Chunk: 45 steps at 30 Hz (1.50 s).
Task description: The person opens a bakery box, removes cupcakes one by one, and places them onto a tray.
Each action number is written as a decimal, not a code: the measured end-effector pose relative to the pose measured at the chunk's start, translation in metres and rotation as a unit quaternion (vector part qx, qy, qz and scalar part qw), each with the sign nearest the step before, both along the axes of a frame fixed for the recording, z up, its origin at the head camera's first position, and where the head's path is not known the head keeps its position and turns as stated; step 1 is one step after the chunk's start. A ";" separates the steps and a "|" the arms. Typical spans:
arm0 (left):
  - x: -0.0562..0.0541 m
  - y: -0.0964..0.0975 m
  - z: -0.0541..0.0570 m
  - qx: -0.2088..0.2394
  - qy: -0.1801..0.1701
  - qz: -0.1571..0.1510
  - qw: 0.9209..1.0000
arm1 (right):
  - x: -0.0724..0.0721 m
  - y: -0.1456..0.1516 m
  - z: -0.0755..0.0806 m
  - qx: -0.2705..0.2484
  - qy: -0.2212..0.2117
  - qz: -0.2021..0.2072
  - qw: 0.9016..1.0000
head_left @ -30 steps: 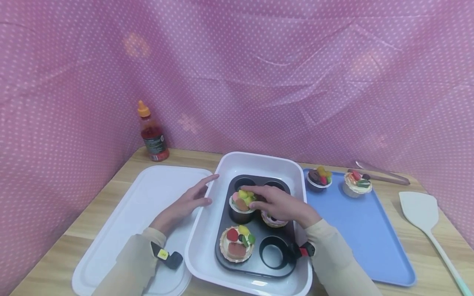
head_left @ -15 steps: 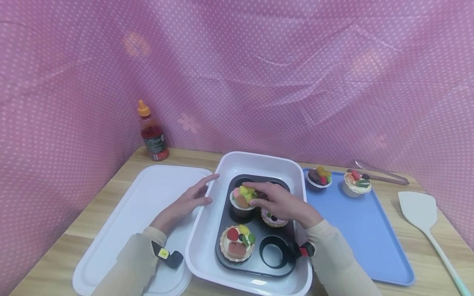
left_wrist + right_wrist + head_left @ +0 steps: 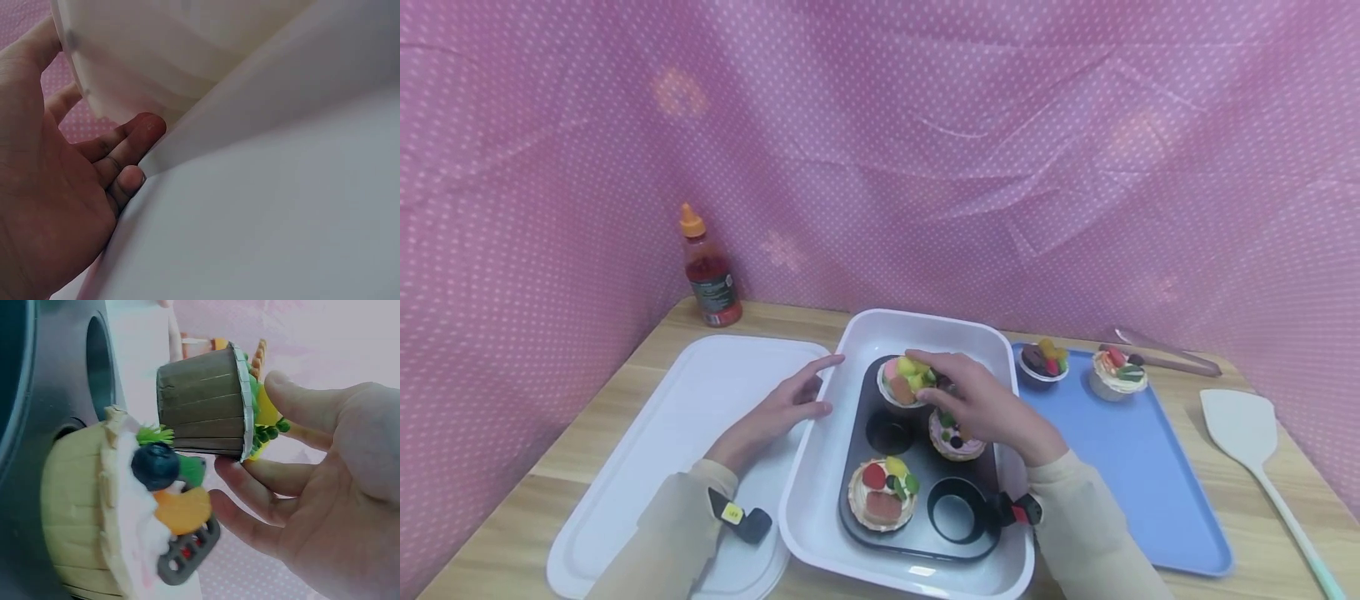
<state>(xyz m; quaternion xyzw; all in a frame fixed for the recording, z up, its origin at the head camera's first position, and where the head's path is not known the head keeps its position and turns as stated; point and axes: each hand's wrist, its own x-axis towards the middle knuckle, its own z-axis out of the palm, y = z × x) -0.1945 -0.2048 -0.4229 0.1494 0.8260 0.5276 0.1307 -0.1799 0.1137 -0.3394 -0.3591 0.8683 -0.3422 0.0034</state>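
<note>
My right hand pinches a cupcake by its upper edge, over the far-left cup of the dark muffin tin. Its brown pleated wrapper and green and yellow topping show in the right wrist view. A pink-creamed cupcake sits in the tin just below that hand. Another cupcake, topped with red and yellow fruit, occupies the near-left cup. The tin lies inside a white basin. My left hand rests at the basin's left rim, fingers relaxed and touching its outside wall.
Left of the basin lies a white board. On the right, a blue tray bears a chocolate cupcake and a cream cupcake. Beyond are tongs and a spatula. A sauce bottle stands at the back left.
My right hand has moved the held cupcake from above the middle-left cup to above the far-left one. The middle-left cup now shows bare. My left hand has stayed at the rim.
</note>
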 end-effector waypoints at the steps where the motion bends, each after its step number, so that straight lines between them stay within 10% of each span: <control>1: 0.000 0.001 0.000 -0.002 0.003 -0.002 1.000 | 0.001 0.001 0.001 -0.001 0.002 -0.002 1.000; 19: -0.001 0.004 0.001 -0.010 0.051 -0.021 0.998 | 0.014 0.027 0.021 -0.036 0.038 -0.025 0.998; 45: 0.001 0.002 0.000 -0.018 0.071 -0.005 0.997 | 0.033 0.131 0.034 -0.022 0.028 -0.183 0.982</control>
